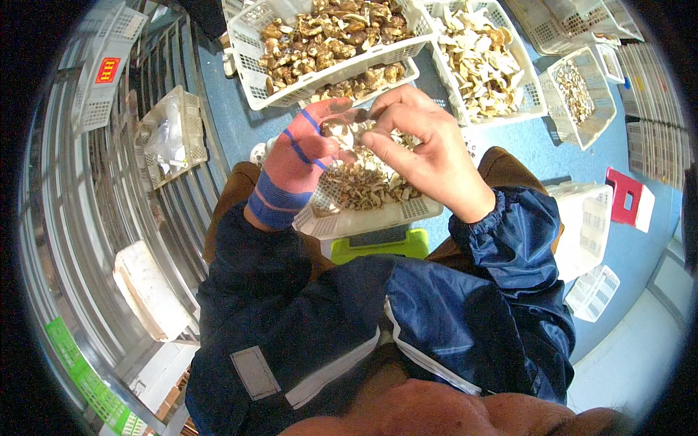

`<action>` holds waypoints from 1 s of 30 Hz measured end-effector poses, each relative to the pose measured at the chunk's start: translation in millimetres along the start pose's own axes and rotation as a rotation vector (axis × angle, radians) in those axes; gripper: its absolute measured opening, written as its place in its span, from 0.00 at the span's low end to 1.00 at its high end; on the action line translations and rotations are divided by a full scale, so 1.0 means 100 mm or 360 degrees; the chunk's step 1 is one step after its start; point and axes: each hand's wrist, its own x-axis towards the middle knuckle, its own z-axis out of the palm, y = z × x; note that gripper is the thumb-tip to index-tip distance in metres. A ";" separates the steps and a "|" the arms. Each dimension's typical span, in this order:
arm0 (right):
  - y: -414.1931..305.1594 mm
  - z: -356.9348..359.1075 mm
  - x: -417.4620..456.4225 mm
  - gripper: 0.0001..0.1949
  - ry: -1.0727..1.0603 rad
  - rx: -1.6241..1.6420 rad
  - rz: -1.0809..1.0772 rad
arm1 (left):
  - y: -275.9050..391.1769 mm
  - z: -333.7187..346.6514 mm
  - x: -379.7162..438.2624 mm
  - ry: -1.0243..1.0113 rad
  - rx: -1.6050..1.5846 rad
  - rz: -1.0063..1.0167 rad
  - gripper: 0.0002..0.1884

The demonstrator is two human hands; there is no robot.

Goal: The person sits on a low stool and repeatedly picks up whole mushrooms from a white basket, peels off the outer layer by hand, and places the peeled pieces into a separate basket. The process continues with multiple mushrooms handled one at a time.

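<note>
My left hand (308,144), in a pink knit glove with blue bands, curls its fingers around a pale mushroom piece (339,133). Close against it, my bare right hand (420,136) bends its fingers into a pinch. Whether a small thing sits between those fingertips cannot be made out. Below both hands is a white plastic basket (371,219) between my knees. It holds mushroom trimmings (371,191), brownish towards me and paler farther away; my hands hide part of them.
Ahead, a perforated crate (248,65) of brown-capped mushrooms (332,43) rests over another. Beside it stands a crate (531,106) of pale sliced mushrooms (480,60). A smaller basket (594,120) holds bits. Metal slatted racking (169,229) runs along the left; a red-and-white stool (627,199) stands right.
</note>
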 end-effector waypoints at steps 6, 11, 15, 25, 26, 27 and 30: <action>-0.03 -0.02 0.02 0.07 -0.0079 0.0040 -0.0093 | -0.02 0.04 -0.03 0.0020 0.0244 0.0269 0.24; -0.01 -0.05 0.00 0.07 -0.0097 0.0140 -0.0111 | 0.01 0.02 -0.02 -0.0016 0.0281 0.0142 0.23; -0.04 -0.08 -0.03 0.06 -0.0160 0.0255 0.0046 | 0.03 0.02 0.01 -0.0042 0.0229 0.0084 0.07; -0.08 -0.07 -0.05 0.06 -0.0079 -0.0018 -0.0176 | 0.00 0.04 -0.01 -0.0171 0.0346 -0.0023 0.24; -0.08 -0.06 -0.04 0.06 -0.0020 -0.0034 -0.0192 | -0.02 0.03 0.00 -0.0182 0.0214 -0.0111 0.25; -0.08 -0.04 -0.03 0.06 0.0036 -0.0043 -0.0212 | -0.05 0.02 -0.01 -0.0184 0.0085 -0.0199 0.25; -0.01 -0.06 -0.04 0.05 0.0115 -0.0049 -0.0106 | -0.06 0.04 0.01 -0.0217 -0.0292 -0.0245 0.26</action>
